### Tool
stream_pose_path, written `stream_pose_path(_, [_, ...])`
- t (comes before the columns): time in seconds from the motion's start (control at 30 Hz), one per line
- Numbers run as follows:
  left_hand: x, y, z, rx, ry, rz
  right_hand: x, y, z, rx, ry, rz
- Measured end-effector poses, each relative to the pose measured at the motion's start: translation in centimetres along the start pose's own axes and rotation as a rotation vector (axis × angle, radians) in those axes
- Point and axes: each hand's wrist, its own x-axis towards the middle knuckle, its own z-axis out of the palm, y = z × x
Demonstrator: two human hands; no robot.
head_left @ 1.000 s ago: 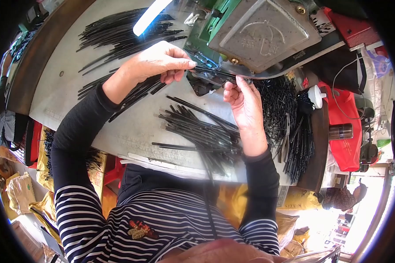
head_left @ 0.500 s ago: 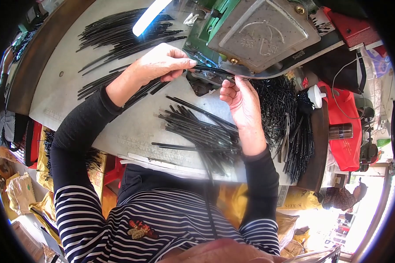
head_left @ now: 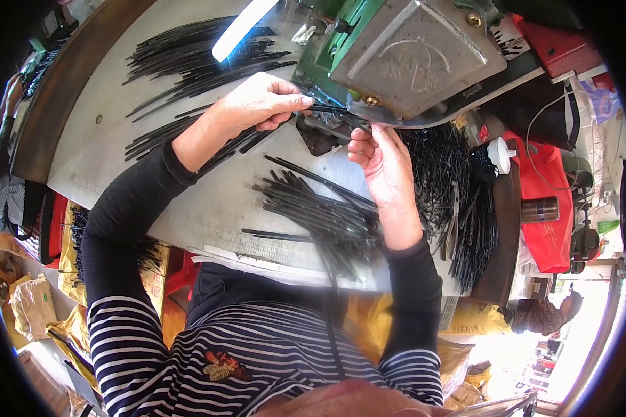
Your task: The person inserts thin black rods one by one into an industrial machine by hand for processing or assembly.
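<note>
- left hand (head_left: pixel 257 104) pinches a thin black rod (head_left: pixel 325 109) under the grey machine (head_left: pixel 417 52).
- right hand (head_left: pixel 382 163) meets the rod's right end.
- loose black rods (head_left: pixel 320 212) lie on the near table (head_left: pixel 209 201).

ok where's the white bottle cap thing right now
In the head view the white cap sits on the right, beside the tangled black rods, just right of the right hand and under the grey machine.

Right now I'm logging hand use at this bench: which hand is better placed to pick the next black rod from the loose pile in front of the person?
Probably the right hand: its forearm lies right over the rod pile. The left hand pinches a rod at the machine.
</note>
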Motion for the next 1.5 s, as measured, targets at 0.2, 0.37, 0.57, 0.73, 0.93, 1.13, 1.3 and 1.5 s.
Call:
stream_pose_path(0.2, [0.0, 0.1, 0.1, -0.040, -0.004, 0.028, -0.2, -0.2, 0.2, -0.011, 0.023, -0.036])
stream_pose_path(0.37, [0.3, -0.2, 0.3, -0.036, -0.008, 0.001, 0.3, -0.1, -0.4, -0.005, 0.004, -0.035])
stream_pose_path(0.57, [0.3, 0.0, 0.3, -0.036, -0.016, 0.064, 0.4, -0.1, -0.5, -0.001, 0.003, -0.058])
stream_pose_path(0.73, [0.6, -0.2, 0.8, -0.064, -0.003, 0.002, 0.6, 0.0, -1.1, 0.025, -0.001, -0.058])
stream_pose_path(0.93, [0.8, 0.0, 0.9, -0.061, -0.005, -0.026, 0.6, -0.1, -1.1, 0.002, 0.039, -0.045])
stream_pose_path(1.13, [1.1, 0.1, 0.5, -0.078, -0.035, -0.054, 0.6, -0.2, -1.0, 0.010, 0.044, -0.049])
stream_pose_path(1.3, [1.2, 0.6, 0.5, -0.037, -0.035, -0.067, 0.4, -0.3, -1.1, 0.013, 0.041, -0.045])
stream_pose_path(1.5, [0.7, 0.6, 0.3, -0.017, -0.008, -0.074, 0.8, 0.3, -1.3, 0.025, 0.038, -0.028])
